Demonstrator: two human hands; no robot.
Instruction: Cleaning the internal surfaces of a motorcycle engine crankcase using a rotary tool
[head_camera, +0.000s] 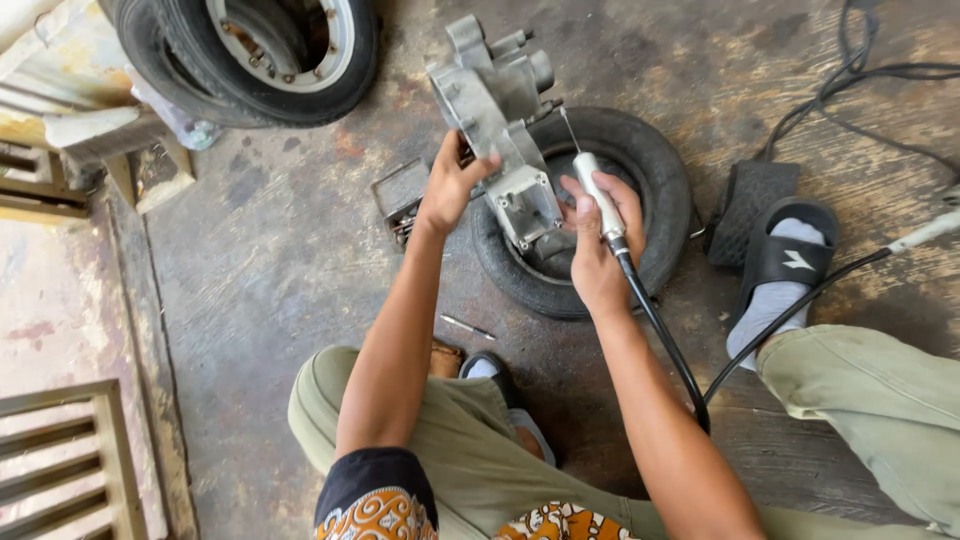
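Note:
A grey metal engine casing (497, 120) stands tilted on a small black tyre (640, 170) lying flat on the floor. My left hand (450, 185) grips the casing's left edge and steadies it. My right hand (598, 250) is closed around a slim white-handled rotary tool (597, 197) with a thin bit pointing up towards the casing. A black flexible cable (665, 340) runs from the tool back past my right forearm.
A larger wheel with a silver rim (262, 50) lies at the top left. A small metal tray (400, 195) of parts sits left of the tyre. A black foot pedal (750, 205) and cables (860, 70) lie at right, beside my sandalled foot (785, 265). A thin rod (467, 326) rests on the concrete.

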